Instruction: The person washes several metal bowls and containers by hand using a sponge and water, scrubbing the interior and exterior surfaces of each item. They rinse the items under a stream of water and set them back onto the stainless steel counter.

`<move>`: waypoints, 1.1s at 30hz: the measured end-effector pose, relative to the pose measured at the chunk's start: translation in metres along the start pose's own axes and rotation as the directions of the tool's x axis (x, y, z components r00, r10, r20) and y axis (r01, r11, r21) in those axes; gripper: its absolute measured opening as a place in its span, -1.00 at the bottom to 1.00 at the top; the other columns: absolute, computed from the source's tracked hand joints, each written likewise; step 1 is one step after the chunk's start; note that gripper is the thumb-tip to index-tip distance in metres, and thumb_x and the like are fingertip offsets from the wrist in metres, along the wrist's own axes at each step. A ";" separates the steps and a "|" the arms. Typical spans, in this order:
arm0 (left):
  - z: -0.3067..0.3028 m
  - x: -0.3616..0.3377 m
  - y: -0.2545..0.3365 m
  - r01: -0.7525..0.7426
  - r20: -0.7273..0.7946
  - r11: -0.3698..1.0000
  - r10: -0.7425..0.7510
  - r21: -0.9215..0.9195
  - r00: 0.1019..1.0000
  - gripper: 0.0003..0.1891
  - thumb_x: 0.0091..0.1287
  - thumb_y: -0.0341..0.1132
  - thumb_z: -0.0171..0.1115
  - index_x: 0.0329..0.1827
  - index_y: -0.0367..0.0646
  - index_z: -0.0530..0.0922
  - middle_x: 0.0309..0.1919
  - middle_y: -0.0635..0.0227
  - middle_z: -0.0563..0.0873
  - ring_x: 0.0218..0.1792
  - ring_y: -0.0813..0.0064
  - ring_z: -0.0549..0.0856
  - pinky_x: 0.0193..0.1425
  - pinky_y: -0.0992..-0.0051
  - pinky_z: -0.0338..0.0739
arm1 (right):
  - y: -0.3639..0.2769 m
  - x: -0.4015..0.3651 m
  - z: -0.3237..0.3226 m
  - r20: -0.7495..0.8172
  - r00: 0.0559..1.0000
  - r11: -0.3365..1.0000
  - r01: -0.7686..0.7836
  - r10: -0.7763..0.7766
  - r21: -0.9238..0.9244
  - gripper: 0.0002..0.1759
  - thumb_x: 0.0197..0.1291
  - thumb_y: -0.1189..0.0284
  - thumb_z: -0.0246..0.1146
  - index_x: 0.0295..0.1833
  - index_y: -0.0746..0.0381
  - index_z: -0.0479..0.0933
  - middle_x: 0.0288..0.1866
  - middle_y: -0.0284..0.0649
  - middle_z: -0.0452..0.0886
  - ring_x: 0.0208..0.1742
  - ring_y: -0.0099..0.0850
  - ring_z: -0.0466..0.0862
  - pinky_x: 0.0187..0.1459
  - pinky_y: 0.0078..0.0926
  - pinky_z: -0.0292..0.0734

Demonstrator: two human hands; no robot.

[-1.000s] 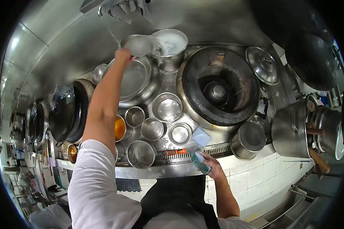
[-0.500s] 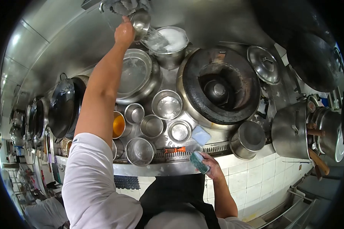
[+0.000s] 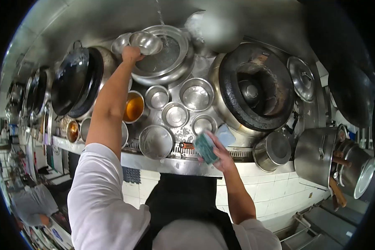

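Stainless steel bowl [image 3: 146,43] in its grasp, the left hand [image 3: 131,54] reaches over the near left rim of a wide basin [image 3: 164,71], into which water falls. The right hand [image 3: 222,155] grips a green scrubbing sponge [image 3: 206,148] above the table [image 3: 173,163]'s front edge, near an orange-handled tool [image 3: 187,145]. Round metal containers [image 3: 195,95] stand between basin and sponge; a black-rimmed stove [image 3: 233,109] lies right of them.
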State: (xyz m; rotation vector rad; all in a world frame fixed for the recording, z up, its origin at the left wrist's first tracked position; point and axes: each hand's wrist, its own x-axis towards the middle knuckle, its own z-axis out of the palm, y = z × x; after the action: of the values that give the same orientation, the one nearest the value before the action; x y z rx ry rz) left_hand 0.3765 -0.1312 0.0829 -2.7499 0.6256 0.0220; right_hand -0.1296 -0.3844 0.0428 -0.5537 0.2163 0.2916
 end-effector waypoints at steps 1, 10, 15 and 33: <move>0.017 -0.010 -0.005 -0.066 -0.055 0.996 0.063 -0.054 0.997 -0.69 0.21 -0.05 0.36 -0.18 -0.10 0.74 -0.23 0.14 0.78 -0.20 0.14 0.78 -0.10 0.25 0.68 | 0.001 0.016 0.008 -0.033 0.999 0.999 -0.004 0.003 -0.039 -0.04 0.16 0.28 0.38 0.59 0.24 0.04 0.47 -0.10 0.32 0.38 -0.13 0.46 0.16 -0.04 0.60; 0.041 -0.226 -0.001 0.096 0.021 0.145 -0.450 -0.985 0.893 -0.62 0.32 -0.29 0.23 0.15 -0.30 0.56 -0.33 0.20 0.72 -0.44 0.50 0.72 -0.39 0.51 0.58 | -0.065 0.236 0.079 0.383 0.854 0.078 0.435 -0.351 -0.897 -0.32 0.03 0.28 0.36 0.31 0.27 0.48 0.15 0.05 0.62 0.20 -0.13 0.60 0.23 -0.28 0.45; 0.087 -0.399 -0.005 0.253 0.192 0.032 -0.561 -0.967 0.805 -0.69 0.47 -0.32 0.14 0.18 -0.28 0.56 -0.29 0.35 0.72 -0.36 0.64 0.65 -0.31 0.58 0.59 | -0.146 0.306 0.103 0.410 0.664 -0.513 0.046 -0.625 -0.857 -0.34 0.06 0.15 0.30 0.25 0.29 0.53 0.17 0.13 0.60 0.20 0.06 0.58 0.25 -0.12 0.45; 0.040 -0.412 0.158 -0.206 -0.206 0.511 0.058 -0.834 0.977 -0.58 0.21 -0.25 0.40 0.11 -0.19 0.56 -0.02 0.12 0.63 0.01 0.05 0.60 0.19 0.14 0.47 | -0.207 0.324 0.067 0.307 0.776 -0.051 0.337 -0.551 -0.940 -0.39 0.09 0.35 0.38 0.28 0.31 0.53 0.03 -0.14 0.68 0.04 -0.36 0.62 0.12 -0.41 0.47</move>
State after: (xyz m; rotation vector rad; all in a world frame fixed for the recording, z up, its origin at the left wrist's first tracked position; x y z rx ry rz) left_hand -0.0605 -0.0808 0.0323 -3.6830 1.1156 0.2170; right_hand 0.2504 -0.4464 0.1083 -2.0365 -0.0725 -0.3917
